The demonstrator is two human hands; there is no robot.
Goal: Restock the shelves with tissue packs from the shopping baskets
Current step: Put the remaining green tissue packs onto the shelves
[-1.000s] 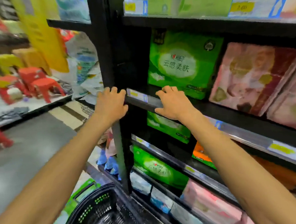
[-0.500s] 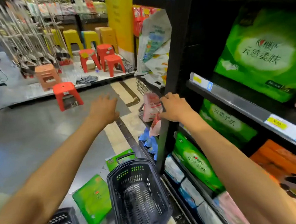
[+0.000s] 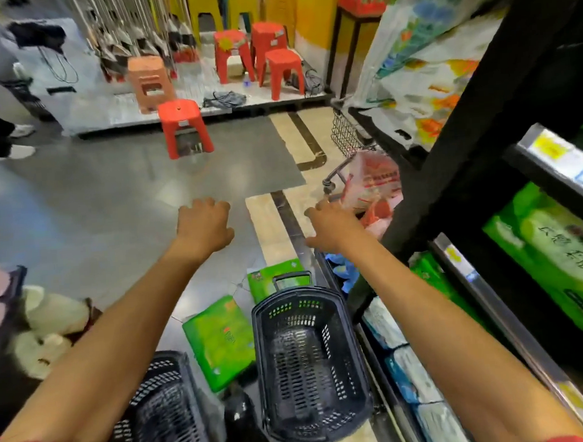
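Both bare arms reach forward over the shop floor (image 3: 110,184). The left hand (image 3: 203,224) hangs just to 9 o'clock of the view's middle, its grip loose, fingers lightly curled and holding nothing. The right hand (image 3: 331,227) is just to 3 o'clock of the middle, its grip wide with fingers stretched and relaxed, also holding nothing. Whether it touches the pink pack (image 3: 373,181) beyond it I cannot tell.

At 6 o'clock stands a dark shopping basket (image 3: 309,363), upright, its handle raised at the far end and its mesh bottom showing. A second dark basket (image 3: 161,410) stands at 7 o'clock, partly behind the left forearm. Between the two a green tissue pack (image 3: 222,337) lies flat on the floor, and another green pack (image 3: 259,281) lies just beyond the first basket's far rim.

At 2 o'clock rises the black shelf unit (image 3: 481,113). It carries large green tissue packs (image 3: 558,255) toward 4 o'clock and blue-and-white packs (image 3: 405,367) on the lowest shelf at 5 o'clock. A red stool (image 3: 183,125) stands between 10 and 11 o'clock, well apart from both hands
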